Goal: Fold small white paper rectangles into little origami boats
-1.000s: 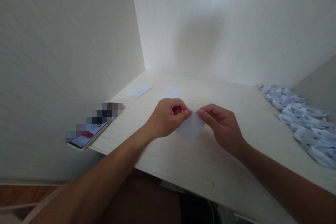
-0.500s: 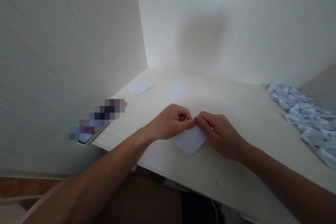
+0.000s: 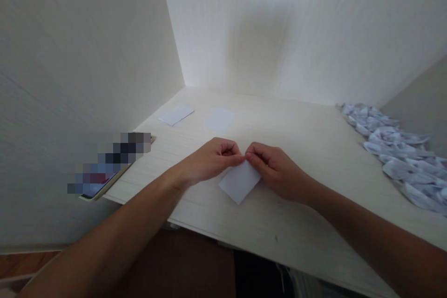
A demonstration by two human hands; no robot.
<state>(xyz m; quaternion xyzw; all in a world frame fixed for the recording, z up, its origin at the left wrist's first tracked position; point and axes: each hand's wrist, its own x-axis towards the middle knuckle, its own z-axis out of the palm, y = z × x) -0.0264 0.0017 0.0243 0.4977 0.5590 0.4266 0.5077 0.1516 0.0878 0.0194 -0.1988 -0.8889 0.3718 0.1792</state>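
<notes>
A small white sheet of paper [image 3: 240, 183] hangs between my two hands, just above the table, one corner pointing toward me. My left hand [image 3: 220, 160] pinches its far edge between thumb and curled fingers. Right beside it, my right hand [image 3: 272, 167] grips the same edge, so the two thumb tips nearly touch. The pinched part of the paper is hidden behind the fingers. Beyond my hands, a single white paper sheet [image 3: 220, 120] lies flat, and left of it rests a white paper stack [image 3: 176, 114].
On the pale table [image 3: 314, 214], a long heap of folded white paper pieces [image 3: 398, 144] runs along the right side. A phone [image 3: 115, 167], its screen blurred out, lies at the left edge by the wall [image 3: 87, 56]. Another wall [image 3: 258, 32] rises behind the table.
The whole view has shifted, so everything sits further left in the picture. Both hands keep their pinch on the paper, with the fingertips slightly moved along its edge.
</notes>
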